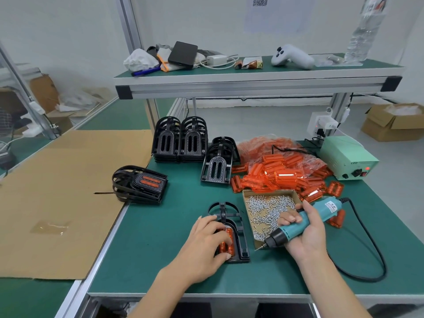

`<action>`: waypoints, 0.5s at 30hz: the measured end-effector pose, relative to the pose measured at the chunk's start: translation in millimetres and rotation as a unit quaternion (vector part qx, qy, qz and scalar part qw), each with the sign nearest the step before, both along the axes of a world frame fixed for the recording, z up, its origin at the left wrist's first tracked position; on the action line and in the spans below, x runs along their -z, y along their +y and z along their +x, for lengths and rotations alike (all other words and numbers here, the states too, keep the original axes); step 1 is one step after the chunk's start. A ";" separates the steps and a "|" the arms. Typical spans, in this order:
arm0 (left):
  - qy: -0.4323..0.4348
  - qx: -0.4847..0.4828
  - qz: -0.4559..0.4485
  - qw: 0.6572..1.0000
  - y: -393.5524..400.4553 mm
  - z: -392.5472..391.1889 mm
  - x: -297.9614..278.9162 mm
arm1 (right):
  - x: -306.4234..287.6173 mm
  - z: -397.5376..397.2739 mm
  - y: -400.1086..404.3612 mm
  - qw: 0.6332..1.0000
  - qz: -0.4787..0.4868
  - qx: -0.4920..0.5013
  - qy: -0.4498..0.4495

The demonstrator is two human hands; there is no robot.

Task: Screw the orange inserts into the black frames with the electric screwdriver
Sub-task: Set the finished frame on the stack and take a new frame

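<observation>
Green tabletop (160, 260), our left hand (206, 244) presses orange insert (226, 244) into black frame (238, 228) with fingers spread, our right hand (302, 232) grips electric screwdriver (305, 221) by screw box (268, 214).

Orange insert (226, 243) partly under fingers (215, 235)
</observation>
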State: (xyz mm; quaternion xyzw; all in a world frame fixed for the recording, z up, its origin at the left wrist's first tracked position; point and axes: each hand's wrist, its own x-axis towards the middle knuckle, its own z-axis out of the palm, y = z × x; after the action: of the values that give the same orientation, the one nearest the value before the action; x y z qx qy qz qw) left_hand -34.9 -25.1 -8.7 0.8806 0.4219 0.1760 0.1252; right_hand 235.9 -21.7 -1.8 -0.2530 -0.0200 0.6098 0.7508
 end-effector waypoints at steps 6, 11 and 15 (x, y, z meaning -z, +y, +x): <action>-0.063 -0.110 0.022 0.992 -4.5 1.2 -5.9 | 0.5 -0.9 -0.6 1.000 -0.002 0.001 -0.001; -0.007 -0.203 -0.004 0.979 -8.1 5.6 -0.5 | -0.5 -0.4 0.5 1.000 -0.007 -0.002 -0.002; 0.016 -0.221 0.005 0.975 -15.4 9.7 1.1 | -0.3 -0.4 -0.5 1.000 -0.003 -0.001 0.001</action>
State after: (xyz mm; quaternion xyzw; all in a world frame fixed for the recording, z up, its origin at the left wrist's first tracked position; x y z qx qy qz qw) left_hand -25.2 -40.5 -9.8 0.7688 0.6070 0.1878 0.0720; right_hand 235.5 -22.1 -1.5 -0.2545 -0.0179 0.6104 0.7498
